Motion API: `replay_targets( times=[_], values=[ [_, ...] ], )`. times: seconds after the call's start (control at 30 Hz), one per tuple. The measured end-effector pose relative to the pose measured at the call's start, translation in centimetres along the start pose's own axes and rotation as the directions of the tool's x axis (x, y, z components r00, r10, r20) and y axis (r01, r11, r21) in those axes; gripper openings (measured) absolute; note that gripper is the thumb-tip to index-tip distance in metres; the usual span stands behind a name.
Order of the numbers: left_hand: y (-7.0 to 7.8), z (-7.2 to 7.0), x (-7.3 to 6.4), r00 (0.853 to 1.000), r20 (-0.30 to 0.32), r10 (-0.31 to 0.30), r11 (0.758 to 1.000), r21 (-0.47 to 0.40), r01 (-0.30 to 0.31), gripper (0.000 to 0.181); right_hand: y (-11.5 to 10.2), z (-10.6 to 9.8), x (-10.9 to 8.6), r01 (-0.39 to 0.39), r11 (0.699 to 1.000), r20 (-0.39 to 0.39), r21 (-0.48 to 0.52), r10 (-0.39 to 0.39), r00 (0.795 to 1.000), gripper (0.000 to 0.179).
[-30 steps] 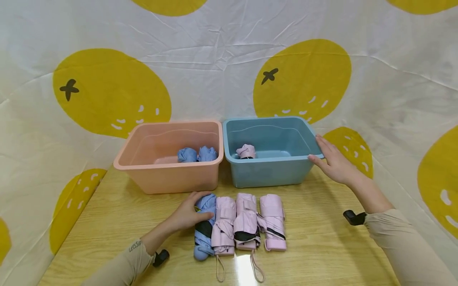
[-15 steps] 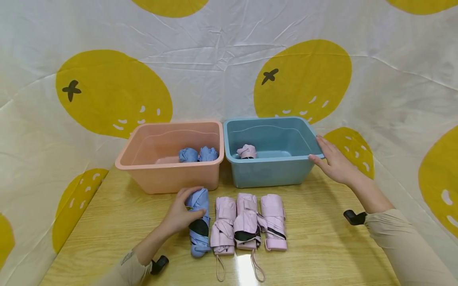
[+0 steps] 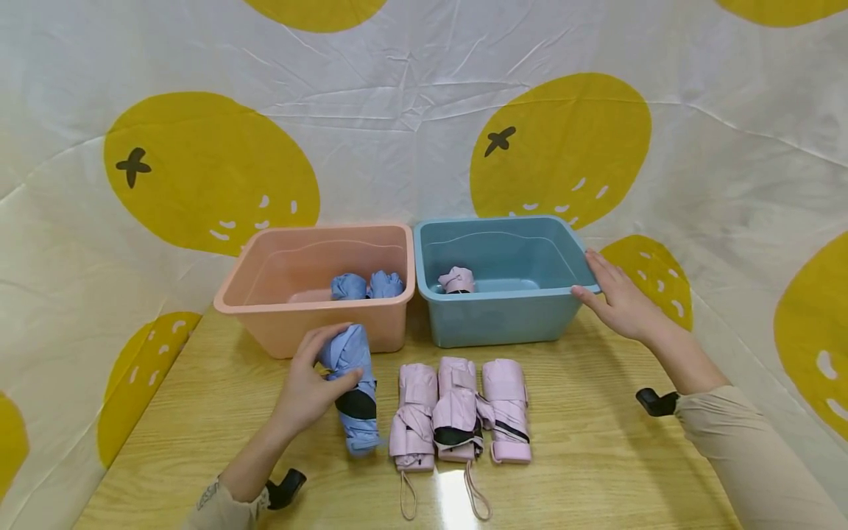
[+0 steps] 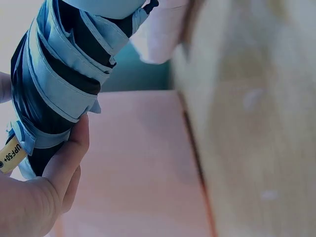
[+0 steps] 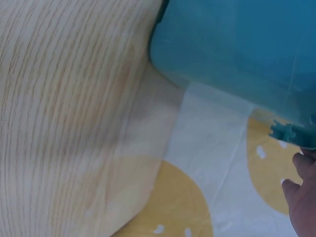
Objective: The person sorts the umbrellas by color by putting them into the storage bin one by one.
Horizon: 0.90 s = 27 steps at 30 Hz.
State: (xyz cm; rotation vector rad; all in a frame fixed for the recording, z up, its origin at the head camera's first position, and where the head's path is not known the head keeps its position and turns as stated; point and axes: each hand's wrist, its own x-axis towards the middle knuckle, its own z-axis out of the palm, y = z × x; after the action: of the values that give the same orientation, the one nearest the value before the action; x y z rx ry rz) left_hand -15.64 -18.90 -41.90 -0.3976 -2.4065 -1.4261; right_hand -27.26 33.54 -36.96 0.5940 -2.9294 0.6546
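Observation:
My left hand (image 3: 305, 390) holds a folded blue umbrella (image 3: 354, 357) between thumb and fingers, raised in front of the pink bin (image 3: 291, 327). In the left wrist view the umbrella (image 4: 64, 74) shows dark folds, a strap and a yellow "UPF50+" tag. My right hand (image 3: 623, 305) grips the right front rim corner of the blue bin (image 3: 503, 322); fingertips (image 5: 291, 187) show below that rim in the right wrist view. Two blue umbrellas (image 3: 384, 285) stand in the pink bin, and one pink umbrella (image 3: 457, 280) is in the blue bin.
Three folded pink umbrellas (image 3: 457, 401) lie side by side on the wooden table (image 3: 583, 456), two with wrist loops toward the front. The bins stand next to each other at the back, before a white cloth (image 3: 397, 162) printed with yellow fruit.
My left hand has taken the blue umbrella from beside the pink ones, moving it left and up toward the pink bin. The right hand stays on the blue bin's rim.

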Motion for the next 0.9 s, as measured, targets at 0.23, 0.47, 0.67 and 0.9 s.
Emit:
replay_targets(
  times=[0.23,0.47,0.67,0.9],
  values=[
    [2.2,-1.7,1.3,0.993,-0.102,0.067,0.994,-0.079,-0.076,0.071,-0.2,-0.1,0.0,0.0,1.0,0.001,-0.019,0.0,1.0,0.083],
    [4.3,-4.0,3.6,0.98,-0.198,-0.004,0.983,-0.182,-0.032,0.069,-0.2,-0.1,0.0,-0.008,1.0,0.007,-0.018,0.008,1.0,0.084],
    [5.4,-6.3,6.7,0.968,-0.246,-0.057,0.947,-0.319,-0.025,0.066,-0.2,-0.1,0.0,-0.01,1.0,0.001,-0.018,0.01,1.0,0.084],
    [5.4,-8.6,11.1,0.957,-0.264,-0.118,0.92,-0.391,0.006,0.063,-0.4,-0.1,0.1,-0.013,1.0,0.005,-0.017,0.013,1.0,0.084]
  ],
)
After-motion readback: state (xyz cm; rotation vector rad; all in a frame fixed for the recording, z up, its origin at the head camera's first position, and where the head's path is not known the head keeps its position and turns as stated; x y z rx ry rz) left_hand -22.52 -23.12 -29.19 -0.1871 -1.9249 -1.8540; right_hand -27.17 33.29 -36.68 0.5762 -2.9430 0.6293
